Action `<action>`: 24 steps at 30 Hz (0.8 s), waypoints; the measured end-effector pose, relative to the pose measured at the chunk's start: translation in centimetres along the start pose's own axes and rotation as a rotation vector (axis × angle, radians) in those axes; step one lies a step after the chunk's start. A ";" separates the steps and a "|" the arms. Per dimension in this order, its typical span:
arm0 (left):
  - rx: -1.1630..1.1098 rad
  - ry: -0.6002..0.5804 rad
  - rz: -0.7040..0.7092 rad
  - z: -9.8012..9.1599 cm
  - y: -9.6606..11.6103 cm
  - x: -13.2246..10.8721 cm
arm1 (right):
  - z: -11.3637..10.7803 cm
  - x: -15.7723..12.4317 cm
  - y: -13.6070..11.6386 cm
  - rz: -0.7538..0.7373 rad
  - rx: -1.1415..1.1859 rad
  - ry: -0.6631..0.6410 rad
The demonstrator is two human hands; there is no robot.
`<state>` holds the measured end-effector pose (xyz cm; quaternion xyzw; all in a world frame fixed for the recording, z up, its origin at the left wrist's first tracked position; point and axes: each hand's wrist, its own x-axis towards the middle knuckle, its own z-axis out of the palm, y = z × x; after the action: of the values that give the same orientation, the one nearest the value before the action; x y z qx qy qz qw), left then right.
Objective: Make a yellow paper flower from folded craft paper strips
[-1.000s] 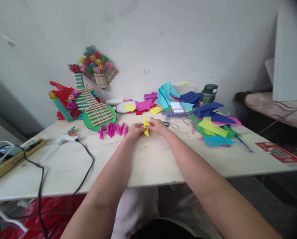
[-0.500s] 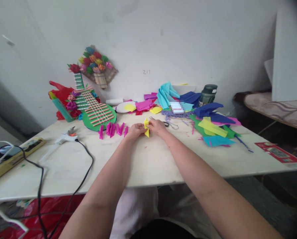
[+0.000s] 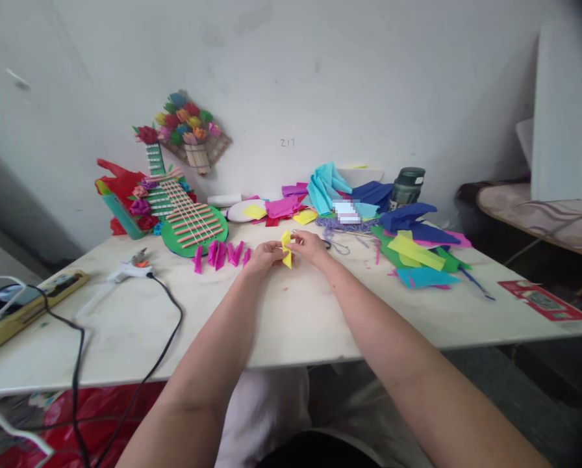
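Between both hands, over the middle of the table, is a small strip of yellow crepe paper, pinched and narrowed at its middle and flared at both ends. My left hand grips it from the left with closed fingers. From the other side, my right hand pinches its edge between thumb and fingers. Several folded magenta paper pieces stand in a row to the left of my left hand. Scissors lie partly hidden behind my right hand.
A green guitar-shaped craft with paper flowers leans at the back left. A glue gun with a trailing black cord lies left. Sheets of coloured crepe paper cover the right side, near a dark green bottle. A power strip rests far left.
Both hands stay in nearly the same place around the yellow paper. The fingers of my right hand have shifted slightly on it.
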<state>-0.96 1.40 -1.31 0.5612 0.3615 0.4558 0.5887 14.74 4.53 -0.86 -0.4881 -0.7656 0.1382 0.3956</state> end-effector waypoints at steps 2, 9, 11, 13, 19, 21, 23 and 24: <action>-0.007 -0.003 0.002 0.0 0.0 0.0 | 0.3 0.2 0.3 -0.052 0.057 0.017; -0.040 0.065 -0.003 0.3 0.0 0.1 | 1.5 0.6 0.7 -0.144 0.206 0.135; -0.047 0.071 0.018 0.3 0.0 0.1 | 1.6 0.6 0.6 -0.138 0.234 0.131; -0.032 0.048 0.036 0.3 -0.1 0.1 | 1.5 0.6 0.6 -0.112 0.226 0.109; 0.114 0.078 0.073 0.1 -0.5 0.4 | 0.9 0.2 0.4 -0.068 0.063 -0.012; 0.158 0.089 0.098 0.1 -0.7 0.6 | 0.7 0.1 0.3 -0.071 0.040 -0.007; 0.196 0.100 0.121 0.0 -0.8 0.9 | 0.7 0.1 0.2 -0.082 0.045 0.003; 0.216 0.103 0.132 0.0 -0.9 0.9 | 0.7 0.1 0.2 -0.089 0.051 0.007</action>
<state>-0.56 2.35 -2.16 0.6196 0.4006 0.4802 0.4744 14.34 4.88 -1.39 -0.4437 -0.7814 0.1384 0.4164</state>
